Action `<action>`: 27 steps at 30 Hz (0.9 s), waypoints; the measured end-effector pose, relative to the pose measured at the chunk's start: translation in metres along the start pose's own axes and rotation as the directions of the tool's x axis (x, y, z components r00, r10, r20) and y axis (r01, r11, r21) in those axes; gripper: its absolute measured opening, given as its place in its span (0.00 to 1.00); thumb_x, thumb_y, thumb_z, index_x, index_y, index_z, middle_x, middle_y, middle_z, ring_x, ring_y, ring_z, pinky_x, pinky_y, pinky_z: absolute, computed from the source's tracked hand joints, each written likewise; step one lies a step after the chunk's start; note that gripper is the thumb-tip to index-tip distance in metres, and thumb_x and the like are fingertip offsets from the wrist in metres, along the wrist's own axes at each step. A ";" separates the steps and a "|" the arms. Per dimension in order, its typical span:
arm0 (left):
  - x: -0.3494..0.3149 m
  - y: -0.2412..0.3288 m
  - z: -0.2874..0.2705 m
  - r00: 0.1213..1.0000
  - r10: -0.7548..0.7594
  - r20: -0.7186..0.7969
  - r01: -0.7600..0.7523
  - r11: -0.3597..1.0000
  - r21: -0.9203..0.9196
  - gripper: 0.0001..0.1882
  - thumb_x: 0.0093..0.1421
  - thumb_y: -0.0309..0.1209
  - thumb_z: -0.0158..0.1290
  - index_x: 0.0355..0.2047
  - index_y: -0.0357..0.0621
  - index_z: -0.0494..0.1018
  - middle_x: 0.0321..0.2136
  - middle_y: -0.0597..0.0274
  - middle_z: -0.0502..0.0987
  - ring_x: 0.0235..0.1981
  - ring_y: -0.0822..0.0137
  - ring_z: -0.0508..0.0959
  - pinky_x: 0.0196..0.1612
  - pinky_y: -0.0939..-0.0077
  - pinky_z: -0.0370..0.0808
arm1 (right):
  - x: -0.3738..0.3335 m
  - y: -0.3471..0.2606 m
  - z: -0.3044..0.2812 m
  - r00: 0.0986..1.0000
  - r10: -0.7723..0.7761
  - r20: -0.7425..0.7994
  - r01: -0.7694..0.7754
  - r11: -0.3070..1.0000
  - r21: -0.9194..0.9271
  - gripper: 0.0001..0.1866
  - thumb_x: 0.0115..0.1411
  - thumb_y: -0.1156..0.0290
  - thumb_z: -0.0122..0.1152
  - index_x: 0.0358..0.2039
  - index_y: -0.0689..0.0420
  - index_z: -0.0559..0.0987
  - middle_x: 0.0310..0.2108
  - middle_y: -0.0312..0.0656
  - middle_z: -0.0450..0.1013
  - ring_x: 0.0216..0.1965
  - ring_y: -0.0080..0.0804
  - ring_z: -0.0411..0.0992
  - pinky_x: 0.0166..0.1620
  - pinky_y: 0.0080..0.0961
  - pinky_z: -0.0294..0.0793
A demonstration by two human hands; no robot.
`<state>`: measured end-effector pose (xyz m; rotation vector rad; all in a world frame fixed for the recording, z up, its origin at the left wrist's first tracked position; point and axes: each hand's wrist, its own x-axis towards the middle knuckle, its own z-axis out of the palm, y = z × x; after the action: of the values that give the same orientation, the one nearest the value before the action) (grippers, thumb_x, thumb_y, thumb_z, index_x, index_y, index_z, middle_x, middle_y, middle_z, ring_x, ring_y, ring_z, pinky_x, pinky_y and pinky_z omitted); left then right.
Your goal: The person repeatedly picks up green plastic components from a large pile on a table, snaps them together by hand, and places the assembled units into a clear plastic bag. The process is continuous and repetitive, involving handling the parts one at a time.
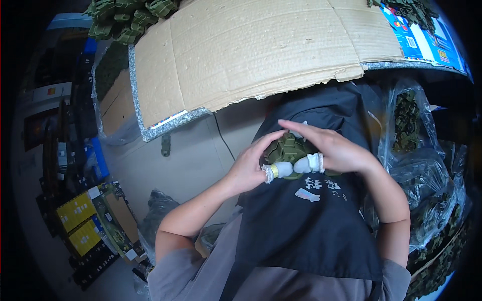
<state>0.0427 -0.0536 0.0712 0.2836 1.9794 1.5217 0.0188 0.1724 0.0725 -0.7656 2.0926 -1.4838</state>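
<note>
Green plastic part [287, 147]: an olive-green moulded toy piece is held in front of the person's chest, over a dark apron [306, 220], well below the near edge of the worktop [150, 131].
Left hand [249, 165]: it is closed on the left side of the green plastic part, the fingers curled over its top, and the thumb, wrapped in white tape with a yellow band, is pressed along its underside.
Right hand [334, 148]: it is laid flat over the right side of the same part and clamped on it, the taped thumb pointing toward the left thumb so that the two thumb tips almost meet.
Progress: one part is being pressed or fitted between the hands; whether its pieces are already joined cannot be told, since the hands cover most of it. Much work is judged to remain, given the stock of green parts all around.
Cardboard sheet [251, 50]: it is spread across the worktop and reaches its near edge, where it is torn.
Heap of green parts [128, 17]: it is piled at the far left corner of the worktop.
Clear bags [416, 150]: filled with more green parts, they are stacked at the person's right, below the right edge of the worktop.
Yellow boxes [80, 220]: they are stacked on the floor at the left.
</note>
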 end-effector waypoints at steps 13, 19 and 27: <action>0.037 0.021 -0.004 0.884 0.460 -0.087 -0.465 0.885 -0.038 0.52 0.50 0.37 0.61 0.65 0.39 0.36 0.63 0.49 0.49 0.63 0.55 0.52 0.62 0.59 0.51 | -0.022 -0.016 -0.033 0.854 0.169 -0.492 0.090 0.883 0.460 0.35 0.50 0.77 0.64 0.59 0.60 0.62 0.56 0.42 0.62 0.51 0.29 0.66 0.51 0.28 0.69; 0.065 0.050 0.041 0.845 0.523 -0.112 -0.534 0.836 -0.128 0.42 0.54 0.39 0.57 0.63 0.39 0.48 0.56 0.47 0.62 0.55 0.53 0.66 0.56 0.69 0.62 | -0.046 -0.042 -0.050 0.724 -0.174 -0.667 0.013 0.971 -0.240 0.36 0.49 0.72 0.66 0.58 0.60 0.60 0.57 0.50 0.58 0.57 0.40 0.60 0.56 0.32 0.62; 0.061 0.108 0.008 0.814 0.499 0.297 -0.579 0.733 0.356 0.35 0.51 0.40 0.59 0.58 0.43 0.61 0.54 0.45 0.65 0.54 0.49 0.67 0.55 0.64 0.63 | -0.071 -0.083 -0.087 0.878 -0.324 -0.352 0.179 0.905 -0.387 0.39 0.43 0.85 0.57 0.59 0.54 0.63 0.51 0.52 0.63 0.52 0.49 0.64 0.52 0.33 0.64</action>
<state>-0.0216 0.0183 0.1499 1.2493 2.1727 1.2783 0.0296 0.2583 0.1817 -0.9569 2.7113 -1.5356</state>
